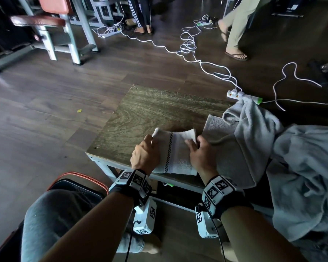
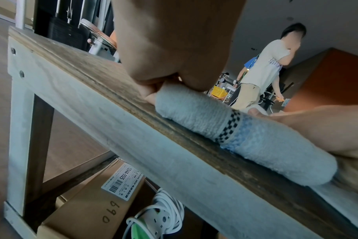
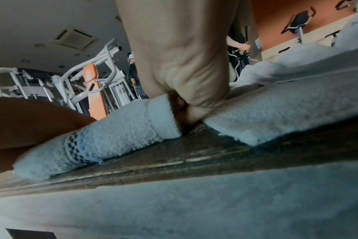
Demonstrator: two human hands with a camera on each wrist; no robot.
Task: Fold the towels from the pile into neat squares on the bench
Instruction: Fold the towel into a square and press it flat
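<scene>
Where worn wood grain shows, fluffy folded towel (image 1: 175,154), both edges pinched by left hand (image 1: 145,156) and right hand (image 1: 202,154).

Folded white towel (image 1: 175,152) with checkered stripe lying at near edge of wooden table (image 1: 140,114). Left hand (image 1: 145,155) gripping left edge, right hand (image 1: 201,154) gripping right edge. Grey towel pile (image 1: 263,140) heaped just right, draped over table end.

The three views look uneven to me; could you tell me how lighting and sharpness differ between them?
Head view: dim room, bright white cables, wide-angle bending at the edges, folded towel sharp. Left wrist view: left hand looms close and soft, bench edge clearer. Right wrist view: right hand and foreground blurred, grainy.
</scene>
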